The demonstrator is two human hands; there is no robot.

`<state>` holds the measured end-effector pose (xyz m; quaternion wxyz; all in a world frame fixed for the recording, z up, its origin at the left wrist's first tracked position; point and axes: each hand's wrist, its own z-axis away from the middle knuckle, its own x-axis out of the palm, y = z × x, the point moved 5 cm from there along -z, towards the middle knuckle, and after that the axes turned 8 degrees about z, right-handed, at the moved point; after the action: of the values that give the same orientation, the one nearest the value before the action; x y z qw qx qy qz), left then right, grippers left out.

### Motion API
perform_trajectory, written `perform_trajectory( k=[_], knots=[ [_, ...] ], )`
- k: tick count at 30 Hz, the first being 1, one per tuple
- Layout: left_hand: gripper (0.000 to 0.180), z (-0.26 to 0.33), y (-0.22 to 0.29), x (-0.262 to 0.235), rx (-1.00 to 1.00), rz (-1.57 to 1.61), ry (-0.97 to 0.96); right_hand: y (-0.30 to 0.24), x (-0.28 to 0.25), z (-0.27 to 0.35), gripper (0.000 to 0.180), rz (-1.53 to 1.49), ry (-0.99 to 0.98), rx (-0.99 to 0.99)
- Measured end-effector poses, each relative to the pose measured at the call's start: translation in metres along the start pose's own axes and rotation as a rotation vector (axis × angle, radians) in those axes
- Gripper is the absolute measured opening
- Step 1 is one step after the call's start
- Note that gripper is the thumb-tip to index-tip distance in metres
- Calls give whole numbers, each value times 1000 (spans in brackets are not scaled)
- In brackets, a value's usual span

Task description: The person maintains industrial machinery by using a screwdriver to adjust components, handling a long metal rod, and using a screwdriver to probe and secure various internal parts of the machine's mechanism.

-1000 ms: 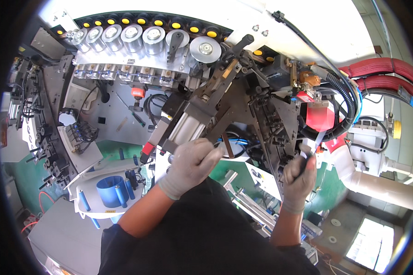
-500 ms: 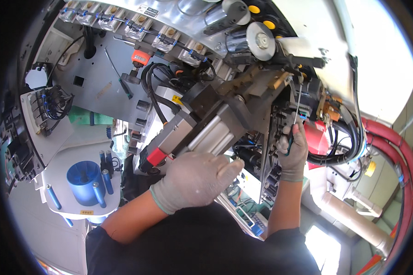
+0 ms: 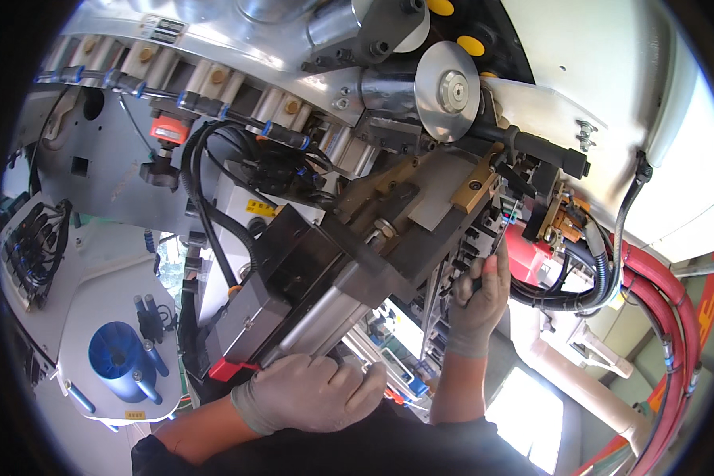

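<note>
Right hand (image 3: 479,305), gloved, is closed around a thin-shafted tool (image 3: 500,235); the tool is pointed upward near a brass-coloured block (image 3: 472,194), above which a silver disc (image 3: 439,94) is mounted; the gloved left hand (image 3: 313,393) is closed in a loose fist near a silver cylinder (image 3: 321,309); whether the cylinder is touched cannot be told

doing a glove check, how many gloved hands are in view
2: the left hand, low in the picture near the red block, and the right hand, right of centre, holding a thin tool.
</note>
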<state>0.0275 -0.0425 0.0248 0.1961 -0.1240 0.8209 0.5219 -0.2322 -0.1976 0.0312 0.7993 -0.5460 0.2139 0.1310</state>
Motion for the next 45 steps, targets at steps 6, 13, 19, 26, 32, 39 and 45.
perform_trajectory(
  k=[6, 13, 19, 26, 32, 39, 45],
  knots=[
    [18, 2, -3, 1, 0, 77, -55, 4, -23, 15, 55, -13, -18, 50],
    [21, 2, -3, 2, -6, 77, -30, -8, -33, -13, 51, 105, -41, -31],
    [23, 4, -2, 4, -5, 31, -16, 2, -32, 3, 55, 112, 54, -5],
    [23, 4, -2, 3, 6, 58, -41, 15, -56, 4, 50, -27, -60, 36],
    [22, 3, -1, 4, -19, 29, 13, 32, -48, -1, 46, -380, -179, 132],
    [26, 13, -2, 13, -8, 93, 17, 50, -41, 2, 48, -570, -325, 339],
    [25, 11, -1, 17, -55, 30, -7, 20, -52, 12, 52, 187, -74, -62]
  ],
)
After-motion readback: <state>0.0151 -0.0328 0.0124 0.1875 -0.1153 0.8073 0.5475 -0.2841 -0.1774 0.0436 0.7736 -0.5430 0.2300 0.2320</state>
